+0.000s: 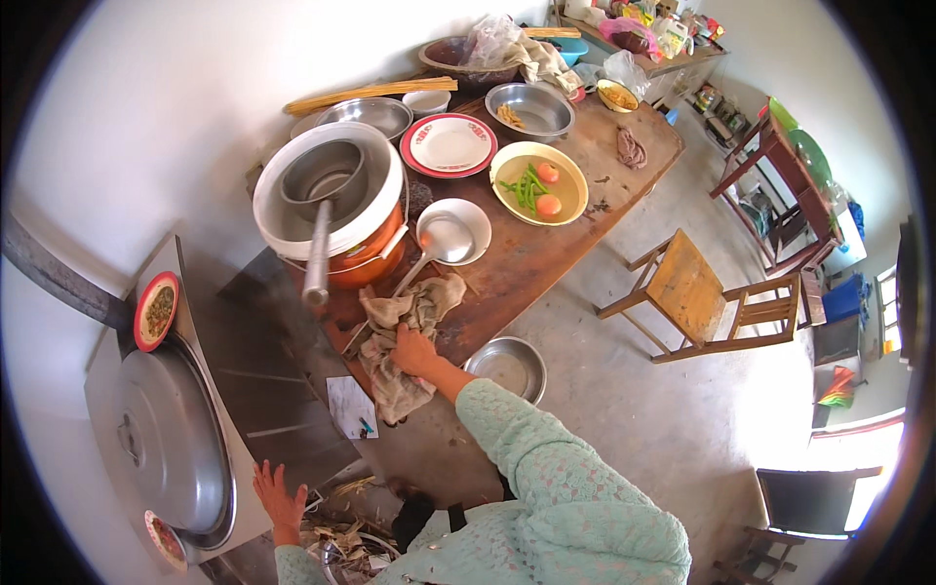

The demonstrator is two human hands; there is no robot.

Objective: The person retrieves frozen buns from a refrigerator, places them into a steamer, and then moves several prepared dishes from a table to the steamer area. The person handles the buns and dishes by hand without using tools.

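Observation:
My right hand (413,351) presses down on a crumpled beige cloth (400,336) at the near end of a wooden table (531,255), its fingers closed into the fabric. A metal ladle (429,252) lies just beyond the cloth, its bowl on a white plate. My left hand (277,497) is spread open, palm out, beside the edge of a steel stove top (210,322), holding nothing. A large metal lid (171,444) covers the wok to the left of that hand.
A white-rimmed orange bucket (336,219) with a long-handled metal pot in it stands by the cloth. A yellow bowl (539,182) holds green beans and tomatoes. Plates and steel basins fill the far table. A steel basin (507,368) and wooden chair (697,297) stand on the floor.

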